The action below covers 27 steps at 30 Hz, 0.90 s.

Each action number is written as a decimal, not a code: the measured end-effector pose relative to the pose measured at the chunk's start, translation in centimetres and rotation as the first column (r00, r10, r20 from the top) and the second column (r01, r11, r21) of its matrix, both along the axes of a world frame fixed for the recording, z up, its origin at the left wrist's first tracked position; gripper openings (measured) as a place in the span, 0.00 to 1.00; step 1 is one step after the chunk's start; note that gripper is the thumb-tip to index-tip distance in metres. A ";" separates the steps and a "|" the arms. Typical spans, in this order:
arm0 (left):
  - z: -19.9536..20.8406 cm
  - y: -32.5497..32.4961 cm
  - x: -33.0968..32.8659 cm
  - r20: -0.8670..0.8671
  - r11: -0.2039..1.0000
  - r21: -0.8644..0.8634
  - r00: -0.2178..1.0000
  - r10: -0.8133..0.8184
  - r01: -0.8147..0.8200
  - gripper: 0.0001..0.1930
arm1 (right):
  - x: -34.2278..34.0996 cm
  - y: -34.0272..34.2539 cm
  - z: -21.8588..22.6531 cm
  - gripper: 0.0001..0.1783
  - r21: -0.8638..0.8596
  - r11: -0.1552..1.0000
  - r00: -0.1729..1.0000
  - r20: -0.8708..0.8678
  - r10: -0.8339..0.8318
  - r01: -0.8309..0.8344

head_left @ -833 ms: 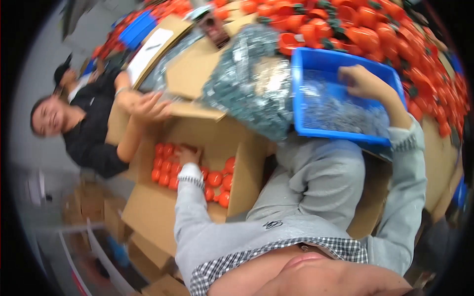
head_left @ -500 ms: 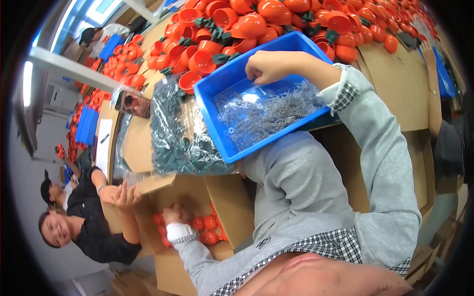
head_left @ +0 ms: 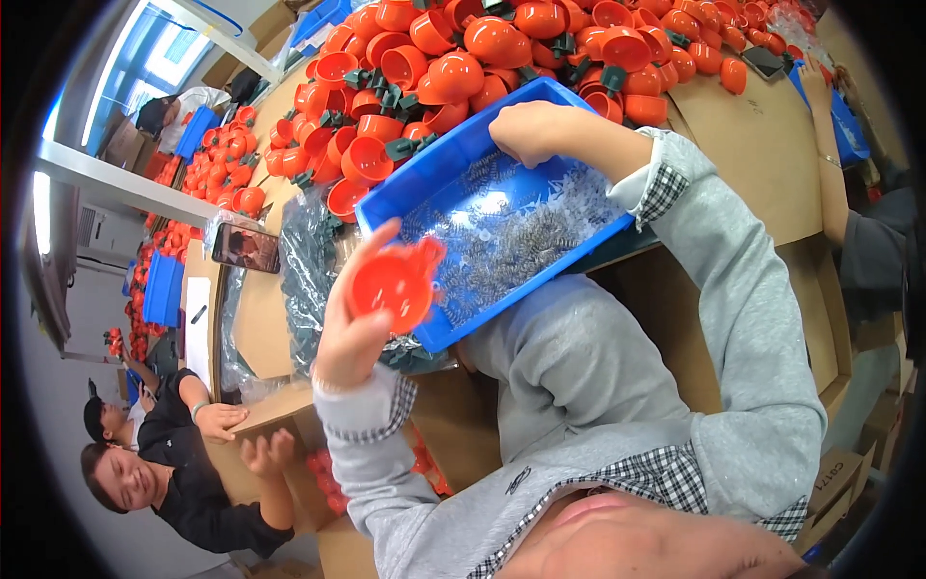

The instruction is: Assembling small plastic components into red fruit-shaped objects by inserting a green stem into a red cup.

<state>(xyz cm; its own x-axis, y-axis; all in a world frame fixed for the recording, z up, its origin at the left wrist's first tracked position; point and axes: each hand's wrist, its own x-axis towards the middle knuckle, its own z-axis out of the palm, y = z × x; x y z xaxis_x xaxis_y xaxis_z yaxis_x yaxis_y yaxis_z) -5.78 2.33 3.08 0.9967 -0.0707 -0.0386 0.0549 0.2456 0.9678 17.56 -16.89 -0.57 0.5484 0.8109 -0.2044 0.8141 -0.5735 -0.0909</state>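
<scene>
My left hand [head_left: 349, 333] holds up an orange-red plastic cup-shaped part [head_left: 391, 289] with a short lug on its rim, its hollow side facing me. It hangs in front of the left wall of a blue plastic bin [head_left: 439, 333]. Small metal springs [head_left: 526, 241] and clear plastic pieces [head_left: 584, 198] lie loose in that bin. At the bin's far side is my right hand [head_left: 531, 133], its fingers curled down and closed over the inside. What those fingertips hold, if anything, is hidden.
A big heap of orange-red cups with dark green clips [head_left: 453, 77] lies behind the bin. Left of it are a clear bag of dark green parts [head_left: 307, 261] and a phone [head_left: 247, 248]. An open carton [head_left: 453, 425] holds red parts below. Co-workers sit left and right.
My left hand has come up out of the carton with a red cup-shaped part and is now beside the blue bin. My right hand stays at the bin. The left co-worker's hands have dropped to the carton.
</scene>
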 end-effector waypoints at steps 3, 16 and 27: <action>-0.9 -1.1 4.4 -0.002 0.998 -0.038 0.998 -0.057 0.057 0.40 | 0.2 0.4 -0.4 0.10 -0.059 0.998 0.998 -0.065 -0.005 0.001; -3.9 -1.6 7.5 -0.231 0.968 -0.046 0.946 0.229 -0.246 0.24 | -1.6 0.5 -0.4 0.19 -0.400 0.913 0.997 -0.035 0.074 -0.082; -3.4 -2.0 7.1 -0.178 0.941 -0.136 0.942 0.283 -0.308 0.21 | -1.3 -0.4 1.1 0.08 0.058 0.990 0.957 -0.254 0.139 -0.128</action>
<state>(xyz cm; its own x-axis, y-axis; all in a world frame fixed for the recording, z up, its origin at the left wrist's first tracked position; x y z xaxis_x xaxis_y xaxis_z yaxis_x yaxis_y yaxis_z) 1.29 0.38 -0.32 0.9562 0.2085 -0.2057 0.1012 0.4239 0.9000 16.31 -17.25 0.51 0.3676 0.8837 -0.2898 0.8292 -0.4525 -0.3282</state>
